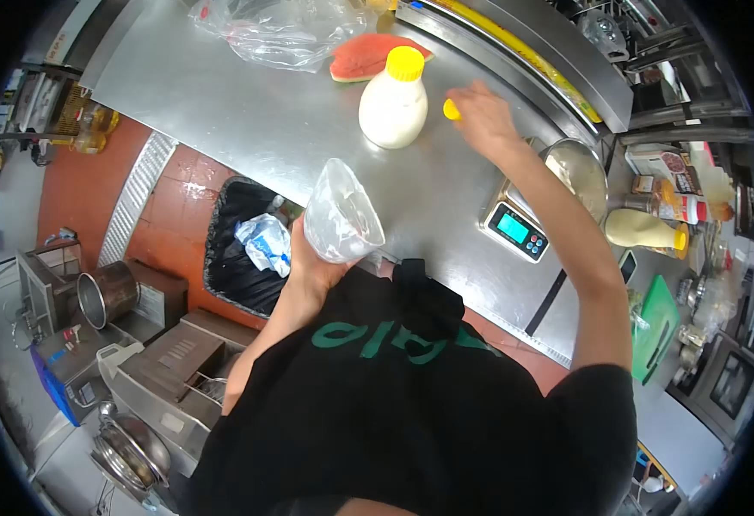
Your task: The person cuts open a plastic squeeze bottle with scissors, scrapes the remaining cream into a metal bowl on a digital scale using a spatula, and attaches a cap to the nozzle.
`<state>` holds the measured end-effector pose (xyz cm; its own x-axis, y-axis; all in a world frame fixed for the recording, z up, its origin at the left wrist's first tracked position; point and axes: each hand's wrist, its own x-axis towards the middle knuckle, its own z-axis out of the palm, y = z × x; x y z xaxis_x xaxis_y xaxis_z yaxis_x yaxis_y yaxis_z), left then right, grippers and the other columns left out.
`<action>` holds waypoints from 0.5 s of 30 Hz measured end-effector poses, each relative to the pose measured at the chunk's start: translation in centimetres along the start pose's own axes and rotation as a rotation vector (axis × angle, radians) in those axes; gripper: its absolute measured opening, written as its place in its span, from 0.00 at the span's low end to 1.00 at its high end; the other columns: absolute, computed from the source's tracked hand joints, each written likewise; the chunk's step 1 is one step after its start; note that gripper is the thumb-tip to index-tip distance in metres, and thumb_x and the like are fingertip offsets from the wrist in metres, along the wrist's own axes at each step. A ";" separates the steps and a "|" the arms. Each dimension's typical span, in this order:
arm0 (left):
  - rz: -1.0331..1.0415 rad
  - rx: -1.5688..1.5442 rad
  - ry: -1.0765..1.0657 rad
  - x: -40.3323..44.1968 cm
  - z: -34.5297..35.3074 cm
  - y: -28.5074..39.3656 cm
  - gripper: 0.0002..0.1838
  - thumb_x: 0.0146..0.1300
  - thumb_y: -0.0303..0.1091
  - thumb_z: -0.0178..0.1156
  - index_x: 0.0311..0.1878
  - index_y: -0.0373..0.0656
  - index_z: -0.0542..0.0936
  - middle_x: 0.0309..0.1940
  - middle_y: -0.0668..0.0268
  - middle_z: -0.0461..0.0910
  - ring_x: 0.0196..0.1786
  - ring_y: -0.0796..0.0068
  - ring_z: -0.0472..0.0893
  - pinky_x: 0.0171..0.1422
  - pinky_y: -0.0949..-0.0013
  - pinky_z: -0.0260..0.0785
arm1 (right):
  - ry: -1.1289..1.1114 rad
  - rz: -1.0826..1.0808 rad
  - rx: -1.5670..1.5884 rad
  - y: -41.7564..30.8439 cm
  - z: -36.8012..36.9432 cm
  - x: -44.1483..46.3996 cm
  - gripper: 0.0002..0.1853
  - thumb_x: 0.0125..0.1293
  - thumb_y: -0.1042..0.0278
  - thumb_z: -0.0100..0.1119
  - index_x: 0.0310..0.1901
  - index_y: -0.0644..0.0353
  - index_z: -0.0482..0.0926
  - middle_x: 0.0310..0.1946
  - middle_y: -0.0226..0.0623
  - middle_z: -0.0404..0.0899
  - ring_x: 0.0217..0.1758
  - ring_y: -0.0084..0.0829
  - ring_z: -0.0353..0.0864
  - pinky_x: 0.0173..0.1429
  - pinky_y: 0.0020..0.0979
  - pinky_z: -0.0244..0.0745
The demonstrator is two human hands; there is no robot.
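My left hand is wrapped round a translucent plastic container with white smears inside, held tilted near the table's front edge. Out over the steel table, my right hand has its fingers closed on a small yellow cap, part of which shows at the fingertips. Between the hands, farther back, a full white bottle with a yellow lid stands upright. A piece of watermelon lies behind it. Under my right forearm are a digital scale with a lit display and a metal bowl.
A clear plastic bag lies on the steel table. Below its edge at left stands a bin with a black liner. A second yellow-capped bottle, other jars and a green board are at right.
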<state>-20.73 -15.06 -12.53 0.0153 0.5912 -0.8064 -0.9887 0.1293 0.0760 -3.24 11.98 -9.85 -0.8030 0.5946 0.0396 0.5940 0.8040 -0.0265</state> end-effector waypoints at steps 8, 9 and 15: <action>-0.112 0.145 -0.251 1.6 5.1 -0.9 0.23 0.68 0.49 0.37 0.55 0.47 0.73 0.41 0.64 0.77 0.39 0.64 0.79 0.35 0.59 0.73 | 0.392 0.217 1.164 -8.4 -14.2 -9.4 0.24 0.53 0.72 0.70 0.53 0.56 0.75 0.50 0.33 0.80 0.50 0.25 0.79 0.54 0.29 0.74; -0.133 0.143 -0.297 1.8 5.3 -1.1 0.25 0.68 0.49 0.36 0.57 0.45 0.72 0.44 0.62 0.78 0.43 0.63 0.79 0.40 0.57 0.75 | 0.390 0.234 1.192 -8.9 -14.1 -9.8 0.24 0.52 0.73 0.71 0.53 0.56 0.76 0.49 0.32 0.80 0.50 0.24 0.79 0.54 0.29 0.74; -0.101 0.233 -0.425 2.4 5.2 -1.8 0.35 0.67 0.55 0.29 0.69 0.42 0.63 0.66 0.57 0.67 0.67 0.53 0.68 0.70 0.48 0.58 | 0.310 0.212 1.137 -9.1 -14.0 -11.5 0.23 0.52 0.72 0.71 0.51 0.56 0.77 0.47 0.30 0.81 0.49 0.23 0.79 0.53 0.28 0.74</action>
<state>-18.14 -9.73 -11.60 0.2165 0.8326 -0.5098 -0.9201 0.3486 0.1785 1.24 -2.24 3.90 -0.5561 0.8150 0.1628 0.2055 0.3246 -0.9232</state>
